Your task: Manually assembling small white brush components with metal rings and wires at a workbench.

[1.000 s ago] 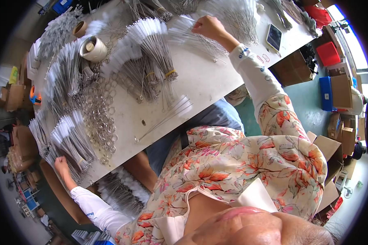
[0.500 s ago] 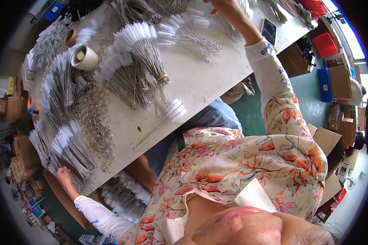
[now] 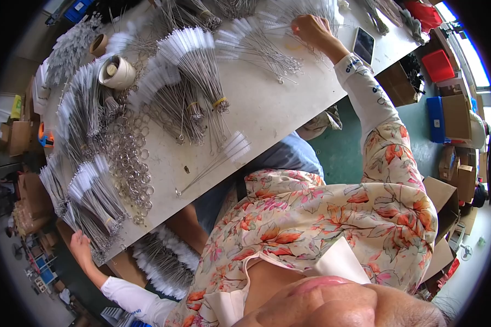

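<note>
Right hand [image 3: 311, 28] is stretched to the far right part of the white worktable [image 3: 267, 109], fingers curled down onto a loose fan of thin wire brushes [image 3: 267, 46] with white bristle tips; it looks pinched on a brush or two at the tips, but the fingers hide the contact, so cannot tell for sure. That fan lies just left of and nearer than the hand, long axes running from the white tips by the fingers out toward the looped wire ends at near right, so the stems point away from the palm. Left hand [image 3: 81, 245] is well apart, down at the near left table edge, fingers wrapped over the edge beside a banded brush bundle [image 3: 95, 191]; whether it holds any brush cannot tell. Between the two hands: a pile of metal rings [image 3: 128, 158], bigger tied brush bundles [image 3: 193, 71] standing fanned, a tape roll [image 3: 116, 71], and a few brushes lying alone [image 3: 215, 161] close to the near edge. Dark phone [image 3: 364, 44] lies just right of the right forearm. More brushes sit below the table in a box [image 3: 161, 259]. Right hand is clearly the nearer one to the loose fan.
</note>
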### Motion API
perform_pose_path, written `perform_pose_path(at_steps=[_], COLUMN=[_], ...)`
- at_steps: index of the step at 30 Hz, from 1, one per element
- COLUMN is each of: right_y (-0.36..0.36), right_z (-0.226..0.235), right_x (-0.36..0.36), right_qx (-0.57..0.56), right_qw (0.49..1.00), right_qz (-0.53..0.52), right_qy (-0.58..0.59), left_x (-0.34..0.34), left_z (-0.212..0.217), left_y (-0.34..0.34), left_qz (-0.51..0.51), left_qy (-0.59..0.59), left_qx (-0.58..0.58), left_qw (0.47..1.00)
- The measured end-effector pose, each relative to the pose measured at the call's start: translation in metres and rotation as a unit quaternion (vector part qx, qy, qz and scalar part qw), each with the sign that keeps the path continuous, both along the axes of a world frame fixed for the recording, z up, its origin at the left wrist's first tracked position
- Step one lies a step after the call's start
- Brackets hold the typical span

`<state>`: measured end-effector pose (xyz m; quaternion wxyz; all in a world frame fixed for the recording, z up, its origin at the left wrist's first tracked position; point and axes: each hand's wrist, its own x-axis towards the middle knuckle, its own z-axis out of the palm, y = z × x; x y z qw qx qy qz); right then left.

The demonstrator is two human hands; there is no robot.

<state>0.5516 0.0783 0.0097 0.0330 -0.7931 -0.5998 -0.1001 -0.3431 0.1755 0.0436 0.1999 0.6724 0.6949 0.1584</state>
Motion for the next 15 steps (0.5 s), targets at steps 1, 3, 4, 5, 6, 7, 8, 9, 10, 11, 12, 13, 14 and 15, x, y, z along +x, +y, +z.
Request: perform_pose_path(at_steps=[1, 3, 4, 5, 6, 7, 8, 9, 10, 11, 12, 13, 14, 15], right_y=[-0.001, -0.006, -0.006, -0.001, 0.002, -0.006, -0.005, -0.003, -0.003, -0.001, 0.004, 0.002, -0.002, -0.01], right_z=[0.0, -0.001, 0.0, 0.003, 0.007, 0.026, 0.027, 0.026, 0.031, 0.031, 0.033, 0.038, 0.043, 0.043], right_x=[0.003, 0.012, 0.021, 0.034, 0.043, 0.047, 0.072, 0.098, 0.099, 0.098, 0.087, 0.073, 0.048, 0.036], right_qx=[-0.001, 0.001, 0.003, 0.024, 0.044, 0.099, 0.35, 0.408, 0.397, 0.381, 0.351, 0.316, 0.279, 0.241], right_qw=[1.0, 0.999, 0.999, 0.999, 0.997, 0.986, 0.932, 0.904, 0.899, 0.891, 0.912, 0.925, 0.946, 0.964], right_qz=[0.001, -0.009, -0.005, -0.03, -0.056, -0.124, -0.031, -0.07, -0.097, -0.126, -0.087, -0.039, -0.02, -0.009], right_qy=[0.0, -0.036, -0.033, -0.003, 0.028, 0.052, 0.085, 0.109, 0.159, 0.211, 0.195, 0.209, 0.162, 0.11], left_x=[0.009, 0.052, 0.067, 0.054, 0.032, 0.033, 0.033, 0.07, 0.124, 0.169, 0.191, 0.209, 0.227, 0.248], left_z=[0.007, 0.042, 0.059, 0.061, 0.058, 0.056, 0.05, 0.053, 0.067, 0.071, 0.071, 0.065, 0.059, 0.051], left_y=[-0.009, -0.033, -0.046, -0.052, -0.054, -0.053, -0.051, -0.056, -0.072, -0.081, -0.091, -0.095, -0.099, -0.099], left_qz=[0.007, 0.093, 0.182, 0.19, 0.157, 0.114, 0.095, 0.093, 0.109, 0.123, 0.104, 0.079, 0.052, 0.017], left_qy=[-0.044, -0.057, -0.068, -0.066, -0.024, 0.012, -0.001, -0.004, -0.128, -0.246, -0.295, -0.347, -0.376, -0.415], left_qx=[-0.001, -0.05, -0.093, -0.088, -0.029, 0.026, 0.062, 0.061, 0.043, 0.022, 0.029, 0.032, 0.036, 0.025], left_qw=[0.999, 0.993, 0.977, 0.976, 0.987, 0.993, 0.994, 0.994, 0.985, 0.961, 0.949, 0.934, 0.924, 0.91])
